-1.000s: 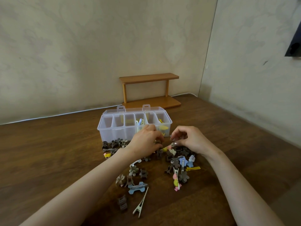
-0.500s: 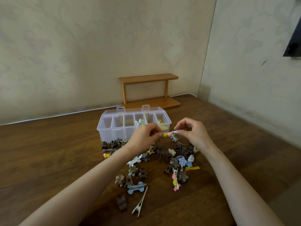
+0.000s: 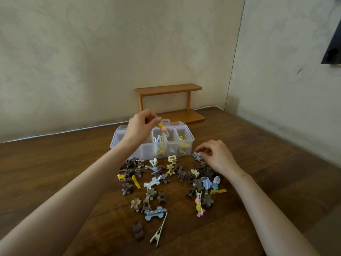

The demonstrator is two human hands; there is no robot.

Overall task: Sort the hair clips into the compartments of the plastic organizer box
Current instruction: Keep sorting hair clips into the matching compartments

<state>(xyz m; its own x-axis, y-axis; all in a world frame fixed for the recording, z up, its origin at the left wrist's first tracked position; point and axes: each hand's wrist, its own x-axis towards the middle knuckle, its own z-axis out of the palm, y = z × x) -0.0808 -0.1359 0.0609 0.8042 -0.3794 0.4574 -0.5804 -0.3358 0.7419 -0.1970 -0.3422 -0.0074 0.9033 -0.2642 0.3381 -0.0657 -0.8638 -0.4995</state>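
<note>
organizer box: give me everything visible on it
The organizer box is clear, frosted-looking plastic, long and rectangular, split into a row of compartments. It stands open on the wooden table, its lid tipped back with two latch tabs showing. Two right-side compartments hold yellow, white and blue hair clips; the far-left one looks empty. The left hand holds a clip above it, hiding the middle-left part.

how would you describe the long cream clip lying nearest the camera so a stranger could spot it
Start at the clear organizer box on the wooden table and follow the scattered clips toward the camera. Just past the blue bone-shaped clip lies the cream alligator clip: long, thin and pointed, unlike the small chunky brown claw clips beside it.
</note>
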